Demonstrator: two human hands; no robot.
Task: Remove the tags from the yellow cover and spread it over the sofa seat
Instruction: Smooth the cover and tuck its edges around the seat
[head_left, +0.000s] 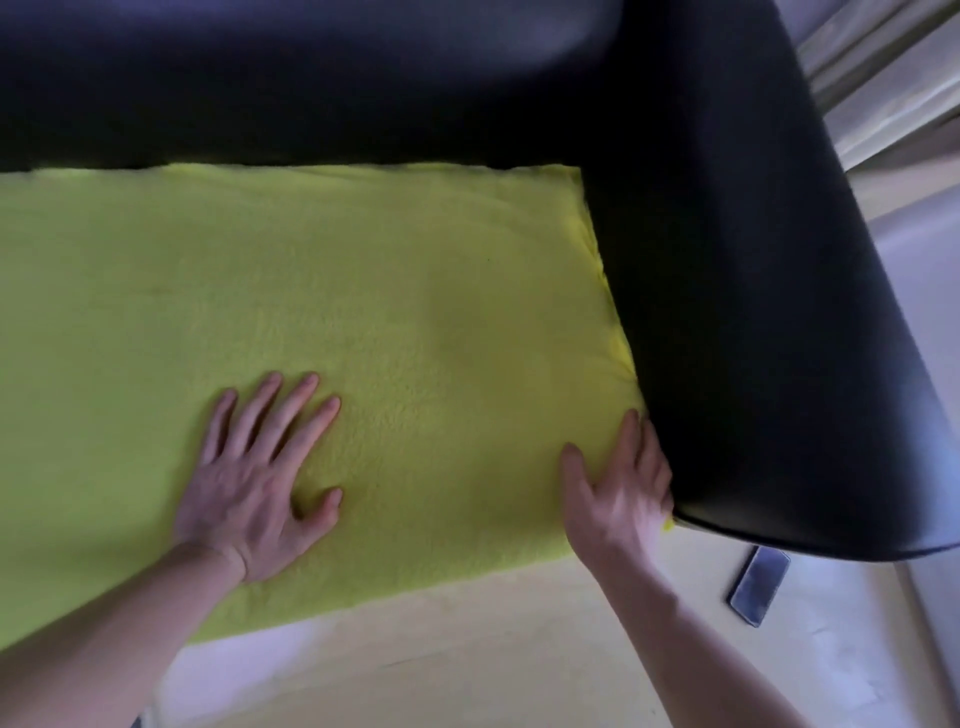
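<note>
The fleecy yellow cover (363, 291) lies flat over the seat of the black sofa (727, 260), reaching the backrest at the top and the right armrest. My left hand (260, 478) rests palm down on the cover near the front edge, fingers spread. At the cover's front right corner, my right hand (621, 493) presses against the fabric where it meets the armrest, its outer fingers hidden between cover and armrest. No tags are visible.
The sofa's black backrest (311, 93) runs along the top and its armrest (810, 415) down the right side. A dark phone (759, 586) lies on the pale floor (467, 665) below the armrest's front end. A light wall or window frame (893, 104) stands at the upper right.
</note>
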